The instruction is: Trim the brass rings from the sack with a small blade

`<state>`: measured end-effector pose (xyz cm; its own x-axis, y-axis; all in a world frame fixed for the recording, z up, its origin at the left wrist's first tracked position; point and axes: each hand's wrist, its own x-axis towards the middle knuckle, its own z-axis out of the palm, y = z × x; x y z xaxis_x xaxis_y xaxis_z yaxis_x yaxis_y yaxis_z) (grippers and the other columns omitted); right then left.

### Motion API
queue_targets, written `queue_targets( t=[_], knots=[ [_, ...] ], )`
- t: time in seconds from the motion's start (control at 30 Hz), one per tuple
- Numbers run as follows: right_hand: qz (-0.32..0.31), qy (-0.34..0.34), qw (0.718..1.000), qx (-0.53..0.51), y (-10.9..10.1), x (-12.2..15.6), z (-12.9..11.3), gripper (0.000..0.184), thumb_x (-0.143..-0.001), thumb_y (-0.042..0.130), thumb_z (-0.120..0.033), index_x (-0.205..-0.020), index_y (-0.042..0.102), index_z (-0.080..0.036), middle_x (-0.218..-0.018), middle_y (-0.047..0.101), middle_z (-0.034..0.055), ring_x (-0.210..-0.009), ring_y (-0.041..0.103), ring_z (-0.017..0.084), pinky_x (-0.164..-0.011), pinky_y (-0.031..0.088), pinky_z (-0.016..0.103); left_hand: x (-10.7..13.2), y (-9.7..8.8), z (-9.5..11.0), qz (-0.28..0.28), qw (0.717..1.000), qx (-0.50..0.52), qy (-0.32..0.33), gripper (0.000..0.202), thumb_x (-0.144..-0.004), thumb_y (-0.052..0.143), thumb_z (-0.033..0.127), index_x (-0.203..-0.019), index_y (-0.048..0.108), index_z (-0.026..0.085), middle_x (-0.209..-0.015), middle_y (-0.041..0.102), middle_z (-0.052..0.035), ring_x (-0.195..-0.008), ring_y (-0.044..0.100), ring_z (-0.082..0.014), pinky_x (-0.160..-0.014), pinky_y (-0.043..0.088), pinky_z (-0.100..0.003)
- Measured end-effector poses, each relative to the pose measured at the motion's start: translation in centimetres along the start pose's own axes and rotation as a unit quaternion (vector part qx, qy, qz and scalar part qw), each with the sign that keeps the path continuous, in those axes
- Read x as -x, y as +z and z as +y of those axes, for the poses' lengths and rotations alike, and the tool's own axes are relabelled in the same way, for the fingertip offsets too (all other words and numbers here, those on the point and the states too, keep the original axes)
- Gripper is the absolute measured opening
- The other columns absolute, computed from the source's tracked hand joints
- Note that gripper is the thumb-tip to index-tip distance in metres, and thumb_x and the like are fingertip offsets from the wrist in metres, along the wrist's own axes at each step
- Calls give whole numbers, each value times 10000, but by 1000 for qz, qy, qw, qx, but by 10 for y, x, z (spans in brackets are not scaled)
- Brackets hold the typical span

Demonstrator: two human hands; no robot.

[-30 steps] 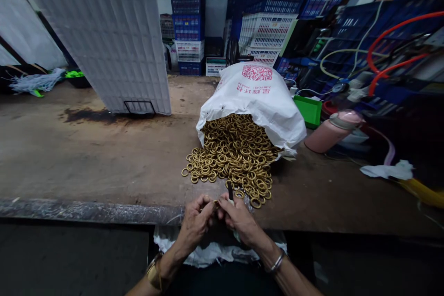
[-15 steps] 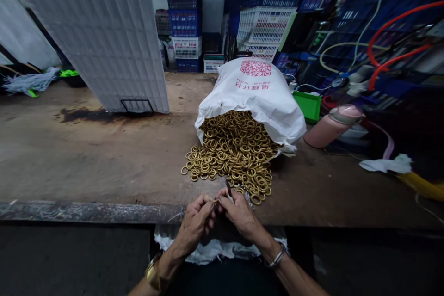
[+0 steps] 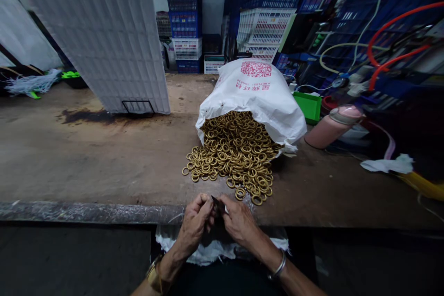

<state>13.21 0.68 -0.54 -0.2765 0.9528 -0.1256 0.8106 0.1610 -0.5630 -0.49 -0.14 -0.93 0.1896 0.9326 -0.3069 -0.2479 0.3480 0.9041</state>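
My left hand and my right hand meet at the near edge of the workbench, fingers pinched together. Between them sits a small dark tool, held by my right hand. What my left fingers pinch is too small to make out. Just beyond my hands a heap of brass rings spills from a white sack that lies on its side with its mouth towards me. A white bag hangs below the bench edge under my wrists.
A tall white ribbed panel stands on the worn bench at the left. A pink bottle, a green box, hoses and a crumpled rag lie at the right. Stacked blue and white crates fill the back.
The dark tool in my right hand has tipped from upright to pointing left between my hands. Both hands have drawn slightly back from the ring heap.
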Motion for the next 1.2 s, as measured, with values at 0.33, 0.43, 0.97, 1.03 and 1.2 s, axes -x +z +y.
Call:
queue_targets(
  t=[0.33, 0.43, 0.97, 1.03, 1.2],
  knots=[
    [-12, -2, 998, 56, 1, 1, 0, 271, -651, 401, -83, -857, 534, -198, -661, 604, 7, -575, 495, 130, -526, 228, 240, -3, -6, -6, -9, 998, -58, 26, 327, -755, 487, 499, -708, 441, 178, -507, 467, 62, -378, 374, -45, -379, 298, -157],
    [-17, -7, 998, 65, 2, 0, 2, 276, -645, 397, -73, -857, 527, -193, -648, 600, 7, -562, 490, 129, -519, 216, 245, -3, -5, -6, -15, 997, -60, 35, 328, -766, 479, 490, -689, 437, 174, -502, 457, 63, -374, 362, -40, -373, 289, -154],
    [109, 83, 972, 191, -17, -17, 11, 225, -752, 463, -129, -960, 487, -210, -761, 636, 30, -673, 581, 162, -567, 250, 247, 8, 1, 19, -33, 985, 164, -50, 272, -722, 576, 398, -686, 531, 132, -521, 482, 24, -403, 365, -51, -358, 273, -170],
    [98, 83, 969, 213, -17, -21, 14, 175, -768, 473, -157, -933, 499, -211, -792, 642, 37, -685, 586, 168, -560, 243, 251, 6, -1, 17, -23, 981, 185, -51, 231, -706, 597, 362, -708, 524, 143, -624, 545, -1, -427, 396, -54, -360, 273, -171],
    [96, 83, 962, 241, -13, -25, 19, 189, -801, 389, -104, -893, 523, -201, -794, 653, 46, -678, 593, 162, -539, 228, 265, 4, -8, 13, -28, 958, 265, -106, 234, -700, 610, 264, -904, 533, 181, -697, 578, -2, -488, 472, -63, -413, 311, -165]
  ],
)
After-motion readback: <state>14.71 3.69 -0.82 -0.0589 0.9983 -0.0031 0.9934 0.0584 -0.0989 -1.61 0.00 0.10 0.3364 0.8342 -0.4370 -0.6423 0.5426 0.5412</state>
